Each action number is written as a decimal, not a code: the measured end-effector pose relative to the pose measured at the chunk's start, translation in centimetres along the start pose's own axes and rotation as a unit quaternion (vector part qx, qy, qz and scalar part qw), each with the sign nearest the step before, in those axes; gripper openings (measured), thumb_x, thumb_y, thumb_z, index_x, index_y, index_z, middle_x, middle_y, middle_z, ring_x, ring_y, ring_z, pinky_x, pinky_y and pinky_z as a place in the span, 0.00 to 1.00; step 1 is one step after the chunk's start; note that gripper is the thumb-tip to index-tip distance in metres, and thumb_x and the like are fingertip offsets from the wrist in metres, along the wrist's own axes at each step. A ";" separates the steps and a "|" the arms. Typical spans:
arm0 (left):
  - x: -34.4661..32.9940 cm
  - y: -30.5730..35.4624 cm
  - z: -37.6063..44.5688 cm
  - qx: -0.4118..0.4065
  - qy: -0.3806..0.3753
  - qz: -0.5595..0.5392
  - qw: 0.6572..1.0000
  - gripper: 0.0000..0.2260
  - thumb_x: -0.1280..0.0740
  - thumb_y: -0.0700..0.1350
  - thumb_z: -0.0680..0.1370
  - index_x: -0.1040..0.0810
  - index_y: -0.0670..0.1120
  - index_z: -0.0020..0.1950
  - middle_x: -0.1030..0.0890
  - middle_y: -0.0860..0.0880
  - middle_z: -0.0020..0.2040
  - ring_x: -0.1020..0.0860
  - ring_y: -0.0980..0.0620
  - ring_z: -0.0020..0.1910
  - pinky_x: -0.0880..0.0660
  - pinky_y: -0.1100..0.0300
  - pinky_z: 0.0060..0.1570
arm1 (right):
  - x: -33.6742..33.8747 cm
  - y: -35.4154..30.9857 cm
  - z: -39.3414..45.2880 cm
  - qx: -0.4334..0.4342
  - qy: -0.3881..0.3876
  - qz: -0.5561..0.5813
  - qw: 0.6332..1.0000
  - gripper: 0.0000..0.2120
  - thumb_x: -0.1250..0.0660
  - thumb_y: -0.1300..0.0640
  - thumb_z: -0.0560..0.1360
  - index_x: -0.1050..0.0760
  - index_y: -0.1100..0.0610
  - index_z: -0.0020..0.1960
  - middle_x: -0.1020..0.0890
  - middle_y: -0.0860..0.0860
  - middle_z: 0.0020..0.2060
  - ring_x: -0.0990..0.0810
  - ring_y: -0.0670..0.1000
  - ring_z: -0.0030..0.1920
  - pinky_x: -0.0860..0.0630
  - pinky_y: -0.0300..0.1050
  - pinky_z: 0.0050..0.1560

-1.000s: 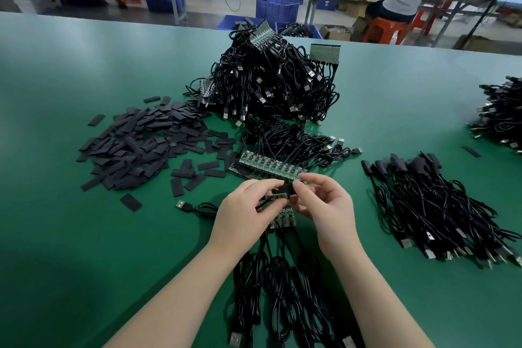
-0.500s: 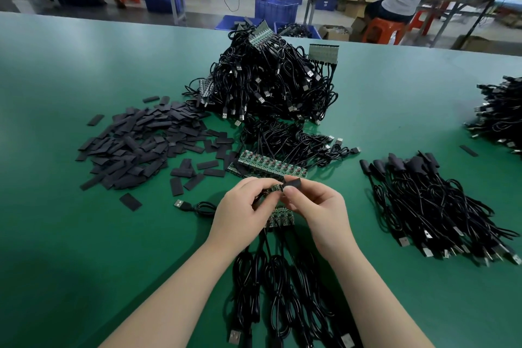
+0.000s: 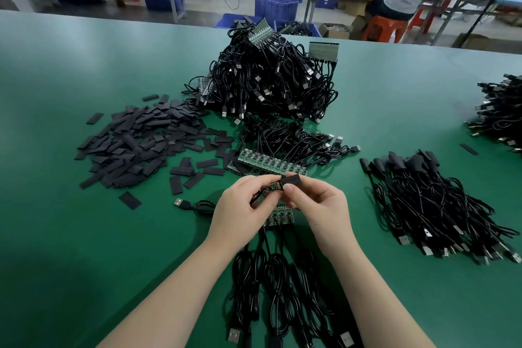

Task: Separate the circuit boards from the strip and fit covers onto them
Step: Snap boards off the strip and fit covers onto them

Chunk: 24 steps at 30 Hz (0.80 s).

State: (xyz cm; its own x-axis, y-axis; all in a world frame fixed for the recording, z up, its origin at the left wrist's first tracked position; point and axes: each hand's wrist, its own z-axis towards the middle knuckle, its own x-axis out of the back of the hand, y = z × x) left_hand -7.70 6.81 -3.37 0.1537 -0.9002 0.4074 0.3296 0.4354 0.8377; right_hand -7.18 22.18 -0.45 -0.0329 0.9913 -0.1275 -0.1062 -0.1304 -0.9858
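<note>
Both hands met just above the green worktop point(image 3: 395, 87), a little below the middle of the view. The left hand point(image 3: 240, 207) pinched a small green circuit board point(image 3: 272, 186) between thumb and curled fingers, and a thin black cable ran down from the board under that hand. The right hand point(image 3: 316, 203) pinched a black cover point(image 3: 291, 178) with thumb and forefinger. The cover touched the right end of the board; whether it already sat over the board's tip, I could not tell.

Directly below the hands, at 6 o'clock, a short strip of boards point(image 3: 279, 216) lay on the worktop with its black cables point(image 3: 271, 291) running toward the near edge. A longer strip of boards point(image 3: 271, 162) lay just beyond the hands at 12 o'clock, and farther the same way rose a big heap of cables point(image 3: 268, 82) with more strips on top. At 10 o'clock a loose pile of flat black covers point(image 3: 141, 141) was spread out. At 3 o'clock lay a bundle of covered cables point(image 3: 435, 203), and another cable pile point(image 3: 500, 110) was at 2 o'clock by the right edge. One single plug point(image 3: 180, 203) lay at 9 o'clock, near the left hand.
</note>
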 end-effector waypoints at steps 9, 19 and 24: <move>-0.1 0.1 -0.2 -0.023 0.021 0.004 1.000 0.13 0.32 0.57 0.73 0.19 0.59 0.57 0.21 0.59 0.47 0.22 0.51 0.38 0.25 0.53 0.35 | 0.2 0.1 0.0 0.012 0.020 -0.065 0.998 0.14 0.28 0.63 0.75 0.15 0.48 0.35 0.16 0.48 0.31 0.19 0.40 0.34 0.24 0.32 0.38; -0.2 0.3 -0.5 -0.010 0.021 -0.009 1.000 0.12 0.31 0.57 0.71 0.19 0.60 0.54 0.20 0.63 0.51 0.21 0.56 0.48 0.22 0.51 0.39 | 0.2 0.3 -0.1 0.014 0.023 -0.111 0.993 0.13 0.27 0.60 0.74 0.17 0.48 0.33 0.19 0.43 0.29 0.25 0.40 0.32 0.28 0.32 0.35; -0.2 0.4 -0.4 -0.011 0.040 -0.013 0.999 0.13 0.32 0.54 0.72 0.19 0.60 0.55 0.21 0.65 0.53 0.22 0.61 0.54 0.21 0.60 0.42 | -0.2 0.2 -0.2 0.012 0.026 -0.065 0.998 0.09 0.27 0.65 0.74 0.16 0.52 0.39 0.14 0.47 0.34 0.18 0.42 0.36 0.24 0.32 0.40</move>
State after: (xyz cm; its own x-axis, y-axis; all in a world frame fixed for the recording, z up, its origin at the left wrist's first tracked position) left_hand -7.23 7.20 -3.25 0.2183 -0.9090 0.3551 0.3538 0.4129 0.8393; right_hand -6.96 21.99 -0.65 0.0333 0.9994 -0.0053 -0.1292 -0.0010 -0.9916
